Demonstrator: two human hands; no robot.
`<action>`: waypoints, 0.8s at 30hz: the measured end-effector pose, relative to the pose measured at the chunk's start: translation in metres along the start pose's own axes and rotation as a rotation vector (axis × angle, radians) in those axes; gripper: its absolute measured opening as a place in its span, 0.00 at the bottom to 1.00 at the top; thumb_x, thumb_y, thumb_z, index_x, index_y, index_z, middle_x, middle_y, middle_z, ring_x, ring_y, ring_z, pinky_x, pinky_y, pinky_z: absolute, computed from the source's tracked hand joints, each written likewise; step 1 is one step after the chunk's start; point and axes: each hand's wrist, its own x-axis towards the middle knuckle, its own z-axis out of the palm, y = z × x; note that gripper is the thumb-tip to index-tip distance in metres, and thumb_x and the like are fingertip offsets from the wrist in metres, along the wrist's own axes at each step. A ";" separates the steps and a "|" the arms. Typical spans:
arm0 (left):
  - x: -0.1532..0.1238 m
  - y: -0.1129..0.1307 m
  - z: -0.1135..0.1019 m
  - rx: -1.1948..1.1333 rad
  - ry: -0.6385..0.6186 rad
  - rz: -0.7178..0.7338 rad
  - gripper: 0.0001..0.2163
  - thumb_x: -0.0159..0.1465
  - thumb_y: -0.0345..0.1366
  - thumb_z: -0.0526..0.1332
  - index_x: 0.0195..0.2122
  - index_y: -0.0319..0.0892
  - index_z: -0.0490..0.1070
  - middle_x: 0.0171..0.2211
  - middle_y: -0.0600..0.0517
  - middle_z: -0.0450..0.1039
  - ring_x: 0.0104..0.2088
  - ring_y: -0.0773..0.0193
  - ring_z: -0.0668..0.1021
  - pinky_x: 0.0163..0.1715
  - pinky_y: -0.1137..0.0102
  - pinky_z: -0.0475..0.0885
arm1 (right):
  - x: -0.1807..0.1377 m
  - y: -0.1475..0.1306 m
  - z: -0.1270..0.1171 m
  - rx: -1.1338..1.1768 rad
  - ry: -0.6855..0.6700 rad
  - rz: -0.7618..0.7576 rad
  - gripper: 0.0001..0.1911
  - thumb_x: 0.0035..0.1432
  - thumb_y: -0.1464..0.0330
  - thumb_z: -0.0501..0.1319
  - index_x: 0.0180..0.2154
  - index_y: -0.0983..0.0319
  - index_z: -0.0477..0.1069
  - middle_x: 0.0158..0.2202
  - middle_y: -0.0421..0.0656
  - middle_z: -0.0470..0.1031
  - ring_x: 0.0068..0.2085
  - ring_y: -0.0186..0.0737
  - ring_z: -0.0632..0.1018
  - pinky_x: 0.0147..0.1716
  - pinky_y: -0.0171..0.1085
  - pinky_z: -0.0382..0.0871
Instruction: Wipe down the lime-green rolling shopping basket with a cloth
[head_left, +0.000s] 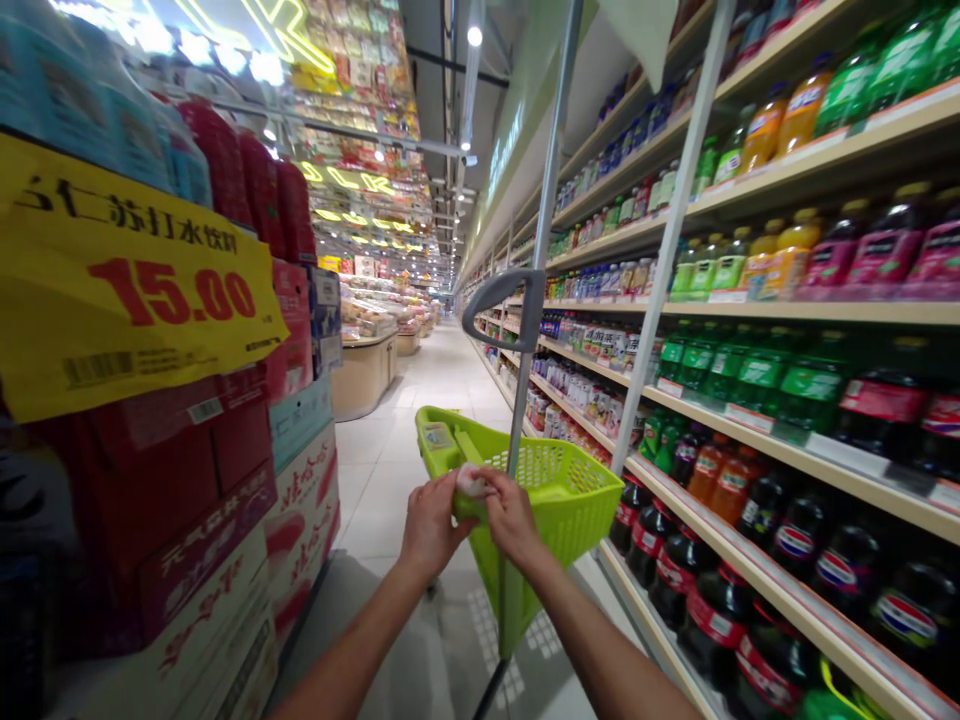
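Note:
My left hand (pixel 429 525) and my right hand (pixel 511 515) meet over the near rim of a lime-green shopping basket (pixel 570 490). Both pinch a small white, crumpled item (pixel 471 482) between their fingers; I cannot make out what it is. The basket stands on the aisle floor, and its grey pull handle (pixel 501 295) rises on a metal pole just behind my hands. The basket looks empty inside.
Shelves of soft-drink bottles (pixel 787 400) run along the right side. A stack of red and white cartons (pixel 225 520) with a yellow price sign (pixel 127 290) reading 15.00 stands on the left. The tiled aisle (pixel 420 420) stretches ahead toward display counters (pixel 364 365).

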 end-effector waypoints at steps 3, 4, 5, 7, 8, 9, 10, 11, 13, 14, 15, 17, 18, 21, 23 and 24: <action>-0.001 0.006 -0.008 0.002 -0.096 0.055 0.24 0.49 0.37 0.64 0.48 0.43 0.61 0.45 0.47 0.70 0.48 0.54 0.70 0.48 0.56 0.61 | 0.043 -0.013 -0.035 -0.166 0.198 -0.208 0.19 0.54 0.77 0.49 0.45 0.60 0.69 0.51 0.45 0.67 0.53 0.39 0.67 0.51 0.42 0.64; -0.001 0.007 -0.010 0.001 -0.126 0.081 0.23 0.50 0.39 0.63 0.47 0.44 0.62 0.47 0.47 0.69 0.50 0.54 0.68 0.49 0.55 0.59 | 0.057 -0.014 -0.045 -0.222 0.215 -0.286 0.18 0.56 0.76 0.49 0.46 0.60 0.68 0.53 0.45 0.65 0.56 0.40 0.64 0.54 0.44 0.60; 0.000 0.007 -0.011 -0.001 -0.151 0.104 0.21 0.50 0.40 0.63 0.45 0.44 0.64 0.48 0.47 0.68 0.52 0.53 0.67 0.51 0.53 0.56 | 0.068 -0.012 -0.054 -0.277 0.191 -0.368 0.17 0.57 0.75 0.49 0.46 0.60 0.68 0.54 0.45 0.64 0.58 0.40 0.60 0.56 0.46 0.57; 0.000 0.007 -0.012 -0.007 -0.178 0.123 0.18 0.51 0.41 0.63 0.43 0.44 0.66 0.50 0.47 0.67 0.54 0.52 0.64 0.53 0.52 0.53 | 0.075 -0.002 -0.064 -0.376 0.082 -0.494 0.15 0.59 0.74 0.49 0.45 0.60 0.69 0.54 0.45 0.65 0.60 0.41 0.56 0.57 0.49 0.55; 0.000 0.007 -0.011 -0.011 -0.182 0.120 0.18 0.51 0.42 0.63 0.42 0.44 0.66 0.50 0.47 0.67 0.54 0.52 0.64 0.54 0.52 0.52 | 0.068 0.007 -0.065 -0.416 0.021 -0.535 0.15 0.59 0.74 0.49 0.44 0.61 0.69 0.53 0.45 0.66 0.60 0.41 0.55 0.57 0.49 0.55; 0.000 0.008 -0.010 -0.015 -0.183 0.113 0.18 0.51 0.42 0.63 0.42 0.44 0.66 0.50 0.47 0.67 0.54 0.52 0.64 0.53 0.52 0.52 | 0.056 0.017 -0.065 -0.445 -0.031 -0.566 0.15 0.59 0.74 0.49 0.43 0.61 0.70 0.52 0.46 0.67 0.60 0.41 0.56 0.56 0.49 0.56; 0.000 0.009 -0.009 -0.017 -0.179 0.102 0.18 0.51 0.42 0.63 0.42 0.44 0.66 0.49 0.47 0.68 0.54 0.52 0.65 0.53 0.53 0.53 | 0.039 0.027 -0.063 -0.462 -0.074 -0.589 0.15 0.59 0.74 0.49 0.42 0.62 0.71 0.51 0.46 0.68 0.59 0.41 0.57 0.55 0.49 0.59; 0.001 0.011 -0.009 -0.018 -0.174 0.090 0.18 0.51 0.41 0.63 0.42 0.44 0.66 0.49 0.47 0.68 0.54 0.52 0.65 0.53 0.53 0.54 | 0.020 0.037 -0.061 -0.470 -0.101 -0.609 0.15 0.60 0.75 0.48 0.42 0.61 0.71 0.49 0.46 0.70 0.58 0.40 0.59 0.54 0.48 0.61; 0.001 0.015 -0.007 -0.021 -0.167 0.074 0.18 0.51 0.41 0.63 0.42 0.44 0.66 0.49 0.47 0.68 0.53 0.53 0.66 0.52 0.54 0.55 | -0.013 0.050 -0.056 -0.450 -0.162 -0.620 0.15 0.60 0.74 0.48 0.43 0.61 0.70 0.46 0.46 0.72 0.55 0.39 0.64 0.50 0.44 0.66; 0.002 0.017 -0.006 -0.021 -0.163 0.070 0.18 0.51 0.41 0.64 0.42 0.44 0.66 0.49 0.47 0.68 0.53 0.53 0.66 0.51 0.54 0.55 | -0.023 0.052 -0.055 -0.439 -0.188 -0.595 0.15 0.60 0.73 0.48 0.44 0.60 0.70 0.46 0.45 0.73 0.54 0.38 0.66 0.49 0.43 0.67; 0.002 0.019 -0.005 -0.020 -0.158 0.067 0.18 0.51 0.41 0.64 0.42 0.43 0.66 0.48 0.47 0.68 0.53 0.53 0.66 0.51 0.55 0.56 | -0.025 0.052 -0.056 -0.427 -0.203 -0.554 0.16 0.60 0.72 0.48 0.46 0.59 0.69 0.46 0.44 0.73 0.53 0.38 0.67 0.49 0.42 0.67; 0.002 0.024 -0.002 -0.012 -0.141 0.064 0.18 0.50 0.41 0.64 0.42 0.43 0.66 0.48 0.47 0.69 0.53 0.53 0.66 0.50 0.55 0.56 | -0.010 0.044 -0.059 -0.408 -0.178 -0.452 0.17 0.60 0.72 0.48 0.48 0.57 0.67 0.49 0.44 0.71 0.54 0.39 0.66 0.51 0.43 0.66; 0.002 0.026 -0.001 -0.007 -0.131 0.066 0.18 0.50 0.41 0.64 0.41 0.43 0.66 0.48 0.47 0.69 0.53 0.53 0.66 0.50 0.55 0.56 | 0.004 0.040 -0.062 -0.396 -0.139 -0.411 0.17 0.60 0.71 0.48 0.49 0.57 0.66 0.50 0.44 0.69 0.55 0.40 0.64 0.52 0.44 0.64; 0.002 0.033 0.002 -0.003 -0.108 0.079 0.17 0.50 0.41 0.64 0.41 0.43 0.66 0.46 0.47 0.69 0.52 0.52 0.66 0.50 0.56 0.56 | 0.043 0.033 -0.074 -0.367 -0.029 -0.354 0.18 0.60 0.72 0.48 0.50 0.59 0.66 0.52 0.44 0.67 0.58 0.42 0.60 0.55 0.46 0.59; 0.001 0.035 0.003 -0.005 -0.096 0.082 0.17 0.50 0.41 0.64 0.40 0.43 0.67 0.46 0.47 0.70 0.52 0.52 0.67 0.49 0.56 0.57 | 0.043 0.040 -0.079 -0.354 -0.059 -0.369 0.18 0.60 0.71 0.48 0.50 0.58 0.66 0.51 0.43 0.68 0.58 0.41 0.61 0.56 0.46 0.59; 0.001 0.036 0.003 -0.005 -0.089 0.081 0.17 0.50 0.41 0.64 0.40 0.43 0.67 0.46 0.47 0.70 0.51 0.52 0.67 0.49 0.56 0.57 | 0.034 0.045 -0.080 -0.346 -0.105 -0.381 0.18 0.60 0.71 0.49 0.50 0.57 0.66 0.51 0.43 0.68 0.57 0.40 0.62 0.55 0.45 0.60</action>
